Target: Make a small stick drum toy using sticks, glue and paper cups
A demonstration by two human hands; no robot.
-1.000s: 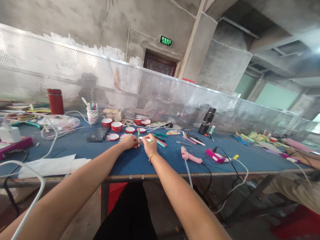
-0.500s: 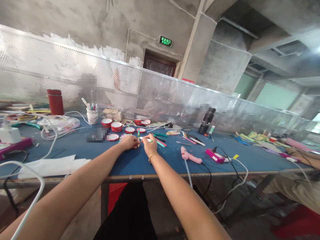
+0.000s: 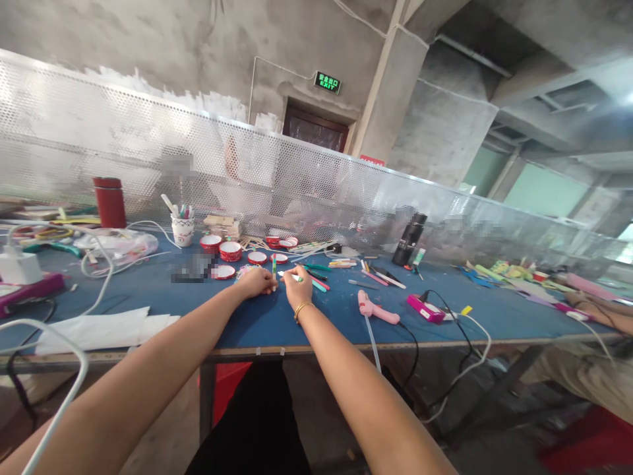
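Observation:
My left hand (image 3: 256, 282) is closed with its fingertips on a narrow flat stick (image 3: 274, 263), held upright over the blue tabletop. Bands of green and other colours mark the stick, and its lower end is pale. In my right hand (image 3: 299, 290) is a white marker pen (image 3: 299, 278) with a green end, its tip pointing left. A small gap seems to part that tip from the stick. Just right of this hand lie a red marker (image 3: 322, 285) and a teal one. Round red-rimmed white pieces (image 3: 257, 257) sit beyond my left hand.
A patterned paper cup (image 3: 182, 231) of pens and a red thermos (image 3: 109, 203) stand at the back left. To the right lie a pink glue gun (image 3: 376, 309) and a magenta power strip (image 3: 424, 309) with trailing cords. A perforated metal screen (image 3: 306, 178) borders the back.
My right hand and the marker pen have shifted very slightly to the right, away from the stick. The left hand and the stick look the same.

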